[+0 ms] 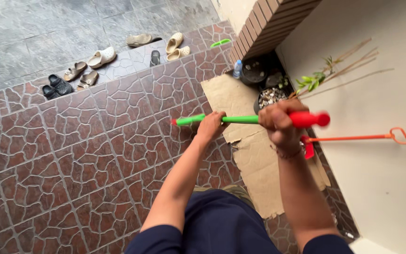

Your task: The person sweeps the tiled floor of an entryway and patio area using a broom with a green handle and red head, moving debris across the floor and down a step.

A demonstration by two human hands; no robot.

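I hold a long green stick with a red handle [240, 119] level in front of me, over brown patterned floor tiles. My left hand [211, 126] grips the green shaft near its middle. My right hand [280, 123] is closed around the red grip, whose rounded end [316, 119] sticks out to the right. The far tip of the stick [176, 122] points left. What the tool's head looks like is not visible.
A flattened cardboard sheet [254, 164] lies on the floor by a white wall [377, 164]. An orange-handled tool [353, 138] leans there. Dark plant pots [264, 82], a water bottle [237, 68] and thin stems stand near a brick pillar. Several sandals [100, 57] lie at the far tiles.
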